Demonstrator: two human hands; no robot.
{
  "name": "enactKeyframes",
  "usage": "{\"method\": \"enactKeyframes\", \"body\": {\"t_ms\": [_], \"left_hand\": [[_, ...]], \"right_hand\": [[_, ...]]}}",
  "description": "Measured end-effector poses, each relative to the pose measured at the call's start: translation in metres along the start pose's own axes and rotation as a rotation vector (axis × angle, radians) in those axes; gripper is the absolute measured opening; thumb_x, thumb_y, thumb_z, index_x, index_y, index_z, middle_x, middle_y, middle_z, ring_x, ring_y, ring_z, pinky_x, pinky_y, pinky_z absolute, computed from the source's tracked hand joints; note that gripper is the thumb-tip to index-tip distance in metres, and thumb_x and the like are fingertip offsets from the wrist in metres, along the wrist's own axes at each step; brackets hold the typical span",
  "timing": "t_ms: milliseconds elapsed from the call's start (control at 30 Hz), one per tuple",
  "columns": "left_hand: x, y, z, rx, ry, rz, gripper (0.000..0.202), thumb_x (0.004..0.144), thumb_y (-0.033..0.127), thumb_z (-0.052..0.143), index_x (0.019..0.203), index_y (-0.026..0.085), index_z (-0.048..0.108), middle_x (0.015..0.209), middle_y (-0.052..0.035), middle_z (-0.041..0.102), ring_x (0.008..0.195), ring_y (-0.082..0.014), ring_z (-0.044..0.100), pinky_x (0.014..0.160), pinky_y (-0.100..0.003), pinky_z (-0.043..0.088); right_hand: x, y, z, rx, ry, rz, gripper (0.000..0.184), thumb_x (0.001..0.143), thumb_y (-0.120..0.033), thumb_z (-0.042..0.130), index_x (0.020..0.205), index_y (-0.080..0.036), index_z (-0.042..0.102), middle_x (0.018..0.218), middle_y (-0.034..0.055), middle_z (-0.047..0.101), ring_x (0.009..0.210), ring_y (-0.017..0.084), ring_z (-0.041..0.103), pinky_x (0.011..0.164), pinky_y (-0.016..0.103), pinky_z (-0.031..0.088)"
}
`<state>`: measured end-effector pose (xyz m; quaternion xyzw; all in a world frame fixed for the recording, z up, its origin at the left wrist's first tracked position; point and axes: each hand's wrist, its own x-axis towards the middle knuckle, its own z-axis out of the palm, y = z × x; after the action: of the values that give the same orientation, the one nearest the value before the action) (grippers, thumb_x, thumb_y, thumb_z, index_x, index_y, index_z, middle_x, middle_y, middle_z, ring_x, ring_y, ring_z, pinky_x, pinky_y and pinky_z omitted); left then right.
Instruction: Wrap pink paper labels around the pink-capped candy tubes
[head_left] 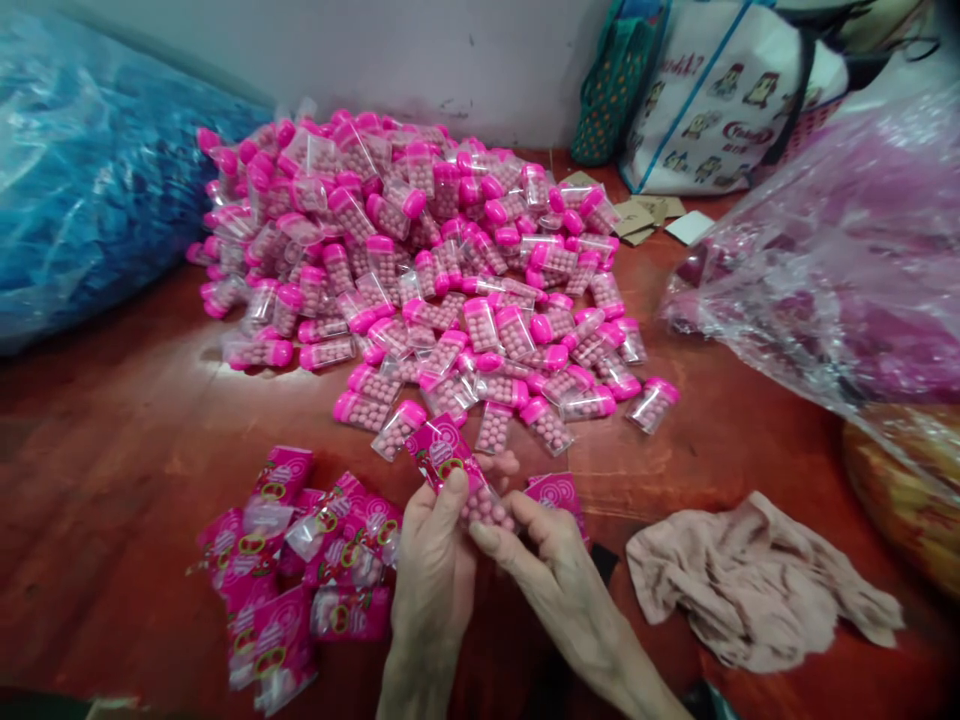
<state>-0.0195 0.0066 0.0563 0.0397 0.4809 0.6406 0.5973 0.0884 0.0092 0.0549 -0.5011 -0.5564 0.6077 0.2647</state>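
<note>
A small clear box of pink ball candies point(487, 507) is partly inside a bright pink printed sleeve point(439, 445). My left hand point(435, 570) is closed around it, thumb on the printed front. At the lower end, my right hand point(559, 570) grips the candy-filled part between thumb and fingers. Behind my right hand lie more flat pink printed sleeves point(561, 490), partly hidden. To the left of my hands is a heap of candy boxes in printed sleeves point(341, 540). Ahead spreads a large pile of unsleeved candy boxes with pink caps point(420, 270).
A large blue plastic bag point(97, 180) bulges at the left. On the right are a clear plastic bag with pink contents point(847, 270) and a crumpled beige cloth point(750, 580). Cardboard pieces point(637, 218) and a white printed tote bag point(720, 100) lie near the wall.
</note>
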Motion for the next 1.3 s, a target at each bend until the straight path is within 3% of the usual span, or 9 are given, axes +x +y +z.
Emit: {"method": "enactKeyframes", "body": {"t_ms": [100,233,500,600,733,967,1133,1200,1300], "left_hand": [[0.0,-0.002,0.002,-0.02,0.041,0.02,0.022,0.077,0.033,0.06,0.084,0.013,0.068,0.085,-0.0092,0.07,0.073,-0.0176,0.065,0.064,-0.027,0.051],[-0.002,-0.006,0.004,0.009,0.013,-0.04,0.019,0.075,0.028,0.063,0.084,0.014,0.069,0.085,-0.0083,0.07,0.071,-0.0165,0.064,0.061,-0.025,0.051],[-0.018,-0.02,0.007,0.056,0.044,-0.088,0.017,0.079,0.022,0.056,0.086,0.014,0.07,0.088,-0.0073,0.07,0.08,-0.0166,0.064,0.064,-0.023,0.049],[-0.02,-0.017,0.006,0.029,0.025,-0.098,0.019,0.079,0.024,0.056,0.091,0.015,0.069,0.091,-0.0079,0.07,0.081,-0.0169,0.064,0.065,-0.023,0.05],[-0.013,-0.005,0.001,0.0,-0.055,-0.096,0.026,0.082,0.032,0.053,0.094,0.015,0.068,0.093,-0.0099,0.07,0.076,-0.0175,0.064,0.063,-0.025,0.05],[-0.018,-0.009,0.005,0.11,0.017,-0.019,0.031,0.083,0.036,0.05,0.097,0.014,0.067,0.094,-0.0092,0.069,0.057,-0.0117,0.059,0.05,-0.022,0.046],[-0.029,-0.02,0.012,0.108,0.053,-0.049,0.027,0.082,0.034,0.054,0.097,0.016,0.067,0.074,-0.0043,0.067,0.051,-0.009,0.053,0.045,-0.018,0.039],[-0.027,-0.019,0.009,0.086,0.025,-0.073,0.027,0.081,0.034,0.055,0.097,0.016,0.067,0.056,0.0003,0.058,0.045,-0.0074,0.046,0.04,-0.017,0.035],[-0.02,-0.013,0.002,0.064,-0.021,-0.134,0.032,0.082,0.038,0.053,0.096,0.013,0.066,0.045,0.0052,0.044,0.036,-0.0055,0.034,0.034,-0.018,0.029]], "right_hand": [[-0.003,0.003,0.006,0.021,-0.033,0.005,0.025,0.085,-0.042,0.049,0.082,-0.019,0.061,0.067,-0.0012,0.056,0.064,0.013,0.051,0.057,0.021,0.04],[-0.006,0.009,0.015,0.051,0.005,0.021,0.029,0.09,-0.041,0.041,0.09,-0.019,0.06,0.068,0.0001,0.057,0.062,0.013,0.052,0.056,0.021,0.042],[-0.007,0.015,0.019,0.071,0.1,0.06,0.03,0.089,-0.04,0.043,0.104,-0.021,0.059,0.088,0.0049,0.062,0.084,0.017,0.057,0.075,0.026,0.046],[-0.004,0.01,0.016,0.091,0.073,0.052,0.028,0.09,-0.04,0.041,0.094,-0.019,0.06,0.079,0.0026,0.061,0.073,0.014,0.056,0.065,0.022,0.045],[-0.001,0.002,0.012,0.133,-0.025,0.092,0.036,0.09,-0.043,0.039,0.068,-0.018,0.05,0.052,-0.0046,0.047,0.045,0.007,0.043,0.042,0.017,0.033],[-0.006,-0.006,0.015,0.129,0.03,0.071,0.034,0.091,-0.042,0.038,0.068,-0.018,0.048,0.05,-0.0055,0.045,0.042,0.007,0.042,0.042,0.018,0.032],[-0.009,-0.003,0.016,0.002,0.185,0.007,0.027,0.09,-0.038,0.04,0.079,-0.018,0.055,0.065,-0.0001,0.055,0.06,0.012,0.052,0.056,0.022,0.039],[-0.007,0.0,0.015,0.055,0.145,0.039,0.028,0.089,-0.039,0.042,0.078,-0.018,0.055,0.062,-0.0014,0.052,0.056,0.011,0.05,0.051,0.021,0.039],[0.001,0.001,0.012,0.254,-0.046,0.056,0.029,0.087,-0.041,0.046,0.072,-0.017,0.052,0.055,-0.0046,0.048,0.046,0.008,0.045,0.043,0.018,0.036]]}}
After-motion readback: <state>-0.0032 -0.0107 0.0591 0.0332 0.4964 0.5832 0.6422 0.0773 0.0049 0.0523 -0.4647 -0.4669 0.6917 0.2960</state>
